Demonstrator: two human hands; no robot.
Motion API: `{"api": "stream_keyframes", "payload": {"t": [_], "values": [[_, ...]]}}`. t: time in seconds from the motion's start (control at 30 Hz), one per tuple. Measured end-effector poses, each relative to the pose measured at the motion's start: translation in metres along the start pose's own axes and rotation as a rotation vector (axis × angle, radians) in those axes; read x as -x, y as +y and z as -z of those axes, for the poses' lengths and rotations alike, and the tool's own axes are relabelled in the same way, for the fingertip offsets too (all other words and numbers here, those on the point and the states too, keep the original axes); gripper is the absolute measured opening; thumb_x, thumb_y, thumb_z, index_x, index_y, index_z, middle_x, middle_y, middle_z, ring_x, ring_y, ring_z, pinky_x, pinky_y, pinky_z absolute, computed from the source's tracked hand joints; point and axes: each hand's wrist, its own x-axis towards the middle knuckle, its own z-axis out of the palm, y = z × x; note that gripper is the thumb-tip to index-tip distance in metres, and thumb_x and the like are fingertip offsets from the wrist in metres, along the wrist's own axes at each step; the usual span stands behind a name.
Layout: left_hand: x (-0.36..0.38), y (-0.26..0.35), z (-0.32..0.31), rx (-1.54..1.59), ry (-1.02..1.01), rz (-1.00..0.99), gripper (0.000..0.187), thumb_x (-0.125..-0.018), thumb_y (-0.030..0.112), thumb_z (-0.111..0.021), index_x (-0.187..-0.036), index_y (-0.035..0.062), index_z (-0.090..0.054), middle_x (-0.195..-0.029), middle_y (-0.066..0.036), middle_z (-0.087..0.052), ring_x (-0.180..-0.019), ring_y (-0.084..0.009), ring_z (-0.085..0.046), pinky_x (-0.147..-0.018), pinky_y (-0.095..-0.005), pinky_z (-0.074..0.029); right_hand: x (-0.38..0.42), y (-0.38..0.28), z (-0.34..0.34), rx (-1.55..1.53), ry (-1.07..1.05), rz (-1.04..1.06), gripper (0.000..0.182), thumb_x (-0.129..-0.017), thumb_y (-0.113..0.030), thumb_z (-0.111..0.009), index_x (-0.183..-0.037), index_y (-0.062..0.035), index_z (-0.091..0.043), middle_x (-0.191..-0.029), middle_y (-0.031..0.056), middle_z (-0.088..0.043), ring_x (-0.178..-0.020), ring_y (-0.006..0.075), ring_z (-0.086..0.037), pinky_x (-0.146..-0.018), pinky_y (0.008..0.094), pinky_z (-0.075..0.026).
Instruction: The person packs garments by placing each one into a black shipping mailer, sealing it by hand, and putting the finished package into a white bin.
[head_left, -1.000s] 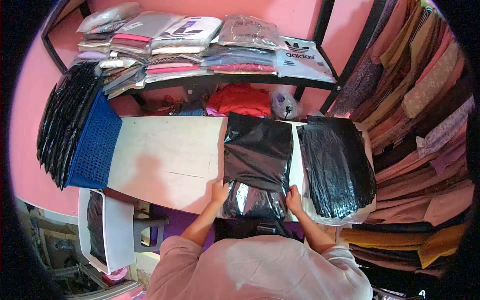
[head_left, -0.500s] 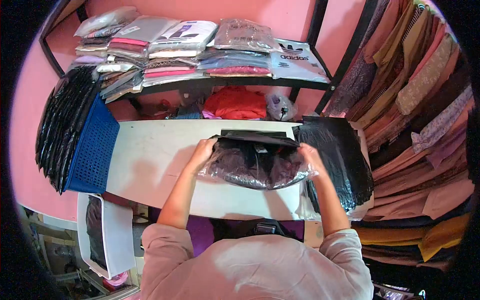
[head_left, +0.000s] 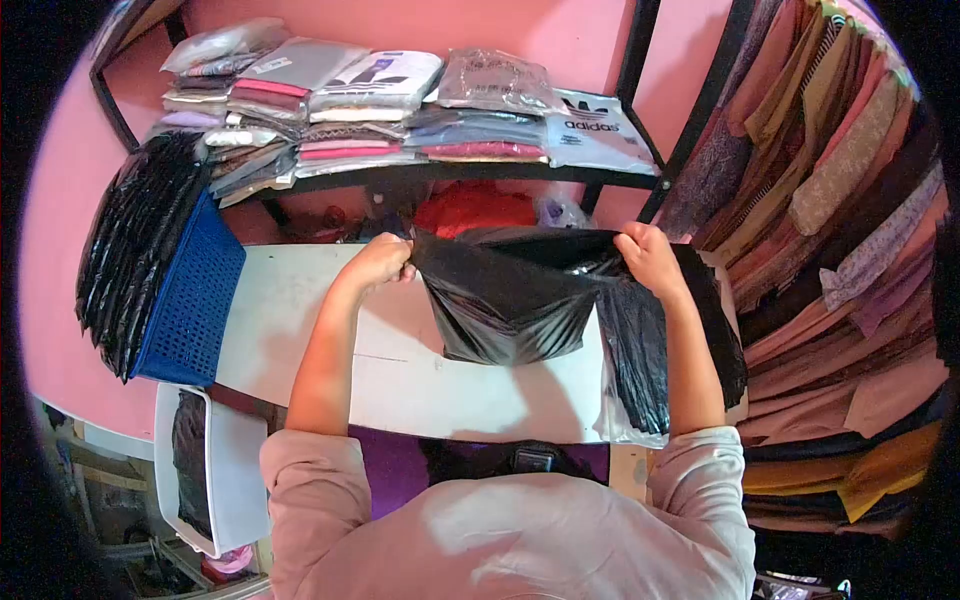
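Observation:
A black plastic bag (head_left: pixel 510 300) is stretched between my two hands above the white table (head_left: pixel 390 385). My left hand (head_left: pixel 380 262) is closed around its upper left corner. At the upper right corner, my right hand (head_left: pixel 648 258) grips the bag's edge in a fist. The bag's lower part hangs down and bulges, its bottom end close to the tabletop. What lies inside it is hidden by the black plastic. Right beside it, partly under my right forearm, lies a stack of flat black plastic bags (head_left: pixel 640 350).
A blue basket (head_left: pixel 195 290) full of packed black bags stands at left, above a white bin (head_left: pixel 238 465). Along the back, a shelf (head_left: pixel 400 172) carries folded clothes in clear wrappers. Red cloth (head_left: pixel 470 208) lies beneath it. Hanging garments (head_left: pixel 840 260) fill the right side.
Both hands have risen and moved slightly farther back, spreading the black bag. The clear-wrapped dark garment that showed before is out of sight. The bag now hangs down in front.

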Motion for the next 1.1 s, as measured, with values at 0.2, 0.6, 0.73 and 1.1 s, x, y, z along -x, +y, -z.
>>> {"api": "stream_keyframes", "payload": {"t": [0.2,0.6,0.73,1.1], "values": [[0.032,-0.004,-0.005,-0.153,0.427,-0.329,0.029,-0.079,0.023,-0.046,-0.063,-0.0004,-0.055,-0.054,-0.011,-0.054,-0.049,-0.0207,-0.05,-0.049,-0.0338,-0.038,0.04,-0.033,-0.005,-0.006,0.307,0.132,0.015,-0.077,-0.007,-0.046,-0.067,0.0021,-0.042,-0.056,0.0194,-0.041,-0.049,0.0318,-0.045,-0.048,0.0351,-0.037],[0.075,-0.21,-0.191,-0.767,0.17,-0.1,0.026,-0.066,0.029,-0.063,-0.066,0.0034,-0.06,-0.068,-0.014,-0.059,-0.066,-0.0298,-0.058,-0.062,-0.0394,-0.047,0.251,0.105,-0.124,0.427,-0.381,-0.071,0.02,-0.074,-0.022,-0.06,-0.076,-0.0072,-0.046,-0.064,0.0122,-0.058,-0.056,0.0303,-0.057,-0.051,0.0407,-0.045],[0.095,-0.214,-0.187,-0.745,0.252,-0.304,0.025,-0.066,0.03,-0.061,-0.065,0.0048,-0.06,-0.071,-0.012,-0.059,-0.069,-0.027,-0.058,-0.06,-0.0383,-0.048,0.258,0.097,-0.113,0.407,-0.378,-0.097,0.021,-0.075,-0.025,-0.059,-0.074,-0.0074,-0.048,-0.064,0.0128,-0.058,-0.057,0.0311,-0.058,-0.052,0.0407,-0.045],[0.018,-0.14,-0.191,-0.292,0.476,-0.512,0.018,-0.079,0.02,-0.053,-0.082,0.0034,-0.057,-0.09,-0.013,-0.058,-0.085,-0.029,-0.055,-0.073,-0.0364,-0.044,0.146,0.068,-0.147,0.158,0.027,-0.209,0.033,-0.079,-0.029,-0.056,-0.097,-0.0023,-0.055,-0.096,0.0187,-0.057,-0.094,0.0358,-0.052,-0.079,0.0392,-0.043]]}}
